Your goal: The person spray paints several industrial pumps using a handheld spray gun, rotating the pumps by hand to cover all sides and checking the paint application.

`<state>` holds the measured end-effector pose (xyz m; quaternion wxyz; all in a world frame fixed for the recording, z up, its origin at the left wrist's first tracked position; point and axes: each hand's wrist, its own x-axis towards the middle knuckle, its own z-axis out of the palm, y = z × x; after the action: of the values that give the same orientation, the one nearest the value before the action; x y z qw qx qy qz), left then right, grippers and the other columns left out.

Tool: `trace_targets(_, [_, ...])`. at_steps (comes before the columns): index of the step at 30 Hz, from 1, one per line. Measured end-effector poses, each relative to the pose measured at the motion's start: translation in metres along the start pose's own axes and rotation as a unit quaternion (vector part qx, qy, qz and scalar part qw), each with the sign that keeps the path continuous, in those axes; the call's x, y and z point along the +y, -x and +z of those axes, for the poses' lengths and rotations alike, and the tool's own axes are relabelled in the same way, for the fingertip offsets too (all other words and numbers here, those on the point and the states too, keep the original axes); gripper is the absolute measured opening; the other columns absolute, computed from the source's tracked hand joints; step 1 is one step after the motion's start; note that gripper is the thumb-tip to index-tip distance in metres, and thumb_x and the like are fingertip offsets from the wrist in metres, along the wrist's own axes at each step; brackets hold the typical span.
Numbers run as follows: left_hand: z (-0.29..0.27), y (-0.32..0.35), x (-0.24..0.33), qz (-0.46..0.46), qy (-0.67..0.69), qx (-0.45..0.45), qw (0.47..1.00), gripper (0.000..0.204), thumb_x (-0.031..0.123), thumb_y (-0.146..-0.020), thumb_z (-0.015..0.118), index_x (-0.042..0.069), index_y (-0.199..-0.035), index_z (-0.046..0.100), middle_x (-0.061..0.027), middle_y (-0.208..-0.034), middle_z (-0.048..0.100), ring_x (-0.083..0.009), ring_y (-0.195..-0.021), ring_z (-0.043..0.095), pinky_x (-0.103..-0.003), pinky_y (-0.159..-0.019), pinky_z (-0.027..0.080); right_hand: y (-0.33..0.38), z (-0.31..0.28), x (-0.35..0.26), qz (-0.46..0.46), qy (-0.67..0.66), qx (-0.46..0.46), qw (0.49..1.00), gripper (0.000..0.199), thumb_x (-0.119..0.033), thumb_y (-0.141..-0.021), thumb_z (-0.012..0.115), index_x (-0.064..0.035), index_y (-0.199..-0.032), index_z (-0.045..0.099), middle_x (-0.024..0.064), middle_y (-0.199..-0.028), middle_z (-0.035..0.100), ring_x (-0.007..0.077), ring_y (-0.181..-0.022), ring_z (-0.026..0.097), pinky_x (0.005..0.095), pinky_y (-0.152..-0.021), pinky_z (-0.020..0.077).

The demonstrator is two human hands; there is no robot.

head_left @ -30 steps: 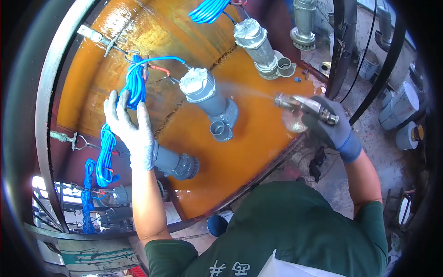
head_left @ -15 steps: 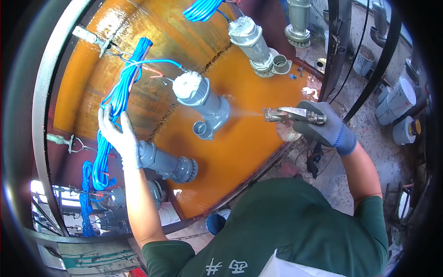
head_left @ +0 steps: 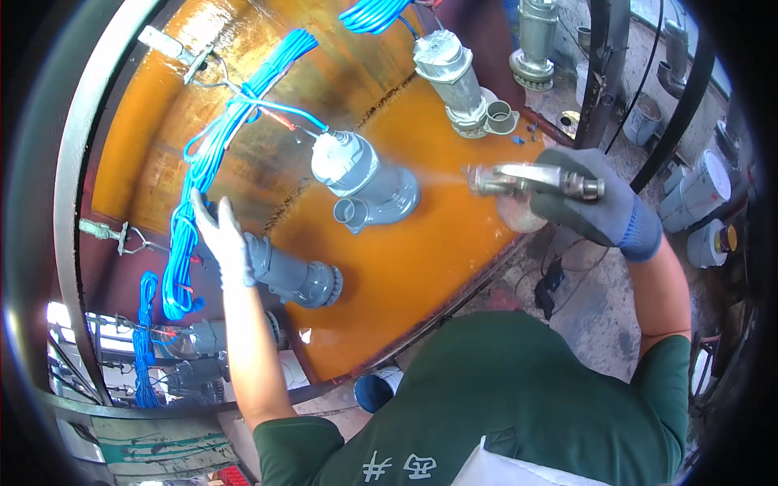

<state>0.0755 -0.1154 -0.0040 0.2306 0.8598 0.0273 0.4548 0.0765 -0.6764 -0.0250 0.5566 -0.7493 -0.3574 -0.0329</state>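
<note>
My right hand [head_left: 590, 198], in a grey glove, is wrapped round the handle of a metal spray gun [head_left: 519, 176]. From its nozzle a pale mist runs left to a hanging grey submersible pump [head_left: 385, 193], whose pale top carries a blue cable and whose round outlet faces me. My left hand [head_left: 220, 241], in a whitish glove, is open, fingers stretched upward. It is beside a long hanging bundle of blue cable [head_left: 207, 170]; whether the fingertips touch it I cannot tell. Just right of that wrist hangs another grey pump [head_left: 296, 274], tilted.
Behind the pumps stands an orange-stained panel [head_left: 324, 73], running down into an orange floor [head_left: 421, 275]. A third pump [head_left: 454, 81] hangs farther back. Dark metal posts [head_left: 600, 89] rise at the right, with paint buckets [head_left: 698, 182] beyond. A blue-lined bucket [head_left: 378, 389] is by my body.
The sprayed pump has swung and turned, its outlet shifting left and up. My right hand with the spray gun has moved right. The left hand has come off the cable bundle, slightly right and down.
</note>
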Motion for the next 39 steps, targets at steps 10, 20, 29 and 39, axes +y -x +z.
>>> trace_targets(10, [0.028, 0.464, -0.199, -0.429, 0.046, -0.132, 0.892, 0.026, 0.015, -0.104, 0.055, -0.004, -0.116, 0.069, -0.0226, -0.114, 0.071, -0.0356, -0.102, 0.068, -0.043, -0.090, 0.053, -0.028, -0.002, -0.032, -0.075, 0.102, -0.107, 0.986, 0.021, -0.017, -0.093, 0.077, -0.0024, -0.108, 0.070, 0.0057, -0.082, 0.068, 0.0161, -0.074, 0.064, 0.0327, -0.071, 0.0512])
trace_targets(20, [-0.075, 0.715, -0.143, -0.546, -0.238, -0.452, 0.664, 0.040, 0.032, -0.092, 0.056, -0.002, -0.096, 0.077, -0.0288, -0.107, 0.074, -0.0440, -0.105, 0.071, -0.052, -0.089, 0.055, -0.054, 0.016, -0.033, -0.028, 0.086, -0.155, 0.984, 0.026, -0.021, -0.097, 0.072, -0.0005, -0.113, 0.069, 0.0074, -0.082, 0.069, 0.0162, -0.075, 0.065, 0.0334, -0.070, 0.0518])
trace_targets(29, [-0.071, 0.602, -0.065, -0.648, -0.105, -0.354, 0.666, 0.038, 0.033, -0.094, 0.057, 0.001, -0.095, 0.077, -0.0213, -0.091, 0.076, -0.0353, -0.085, 0.075, -0.047, -0.075, 0.057, -0.083, 0.006, -0.012, -0.091, 0.145, -0.113, 0.979, 0.040, -0.021, -0.095, 0.075, 0.0018, -0.127, 0.068, 0.0111, -0.109, 0.071, 0.0140, -0.093, 0.066, 0.0343, -0.088, 0.0541])
trace_targets(39, [-0.049, 0.626, -0.087, -0.587, -0.104, -0.365, 0.715, 0.035, 0.031, -0.094, 0.058, 0.001, -0.092, 0.076, -0.0226, -0.086, 0.075, -0.0381, -0.082, 0.073, -0.046, -0.075, 0.055, -0.099, 0.024, -0.033, -0.080, 0.122, -0.130, 0.981, 0.041, -0.024, -0.097, 0.076, -0.0024, -0.131, 0.067, 0.0033, -0.101, 0.073, 0.0096, -0.086, 0.066, 0.0271, -0.078, 0.0556])
